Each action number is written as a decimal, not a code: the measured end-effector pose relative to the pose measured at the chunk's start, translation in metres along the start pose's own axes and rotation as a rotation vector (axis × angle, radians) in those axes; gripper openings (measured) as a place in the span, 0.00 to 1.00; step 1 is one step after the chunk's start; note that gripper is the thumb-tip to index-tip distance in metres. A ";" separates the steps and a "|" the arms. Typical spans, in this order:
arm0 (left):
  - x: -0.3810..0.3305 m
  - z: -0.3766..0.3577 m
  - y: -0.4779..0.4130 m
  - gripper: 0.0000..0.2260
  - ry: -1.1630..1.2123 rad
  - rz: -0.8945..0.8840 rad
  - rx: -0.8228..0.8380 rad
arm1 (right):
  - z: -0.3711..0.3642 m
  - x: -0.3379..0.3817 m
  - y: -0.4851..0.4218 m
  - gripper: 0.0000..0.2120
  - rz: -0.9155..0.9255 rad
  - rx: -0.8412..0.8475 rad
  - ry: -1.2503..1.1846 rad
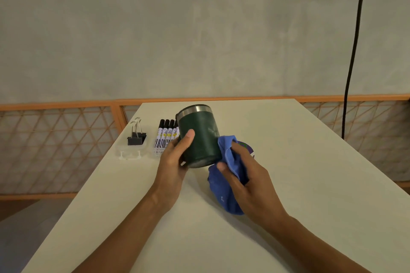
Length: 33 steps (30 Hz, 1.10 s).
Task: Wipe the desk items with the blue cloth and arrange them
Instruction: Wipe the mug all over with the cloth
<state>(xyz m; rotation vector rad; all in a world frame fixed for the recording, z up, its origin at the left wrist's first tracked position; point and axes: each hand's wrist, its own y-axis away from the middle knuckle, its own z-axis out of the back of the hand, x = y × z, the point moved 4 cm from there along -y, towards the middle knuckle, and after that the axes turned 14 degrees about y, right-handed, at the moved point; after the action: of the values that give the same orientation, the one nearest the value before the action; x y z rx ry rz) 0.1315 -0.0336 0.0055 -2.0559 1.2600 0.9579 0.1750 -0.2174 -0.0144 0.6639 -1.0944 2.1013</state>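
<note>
Left hand (173, 162) is gripping green tumbler (199, 137) tilted, baring its 3 o'clock side; right hand (244, 175) is clutching blue cloth (223, 195), wiping there.

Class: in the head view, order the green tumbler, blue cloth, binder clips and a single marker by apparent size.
1. green tumbler and blue cloth: alike; cloth bunched and partly under the right hand, so unranked.
2. binder clips
3. single marker
</note>
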 end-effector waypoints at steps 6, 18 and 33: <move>-0.007 0.008 -0.008 0.25 0.143 0.012 0.005 | -0.009 -0.004 -0.004 0.16 0.196 0.042 0.078; -0.008 0.018 -0.016 0.36 0.038 0.092 -0.013 | 0.012 0.012 -0.012 0.20 0.543 0.083 0.599; -0.009 0.013 -0.016 0.20 -0.217 0.018 0.020 | -0.002 0.032 -0.019 0.31 0.506 -0.015 0.750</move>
<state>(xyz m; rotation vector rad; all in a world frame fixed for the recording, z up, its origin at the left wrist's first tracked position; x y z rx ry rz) 0.1397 -0.0127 0.0058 -1.8708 1.1705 1.1380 0.1679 -0.1970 0.0159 -0.4554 -0.8791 2.4265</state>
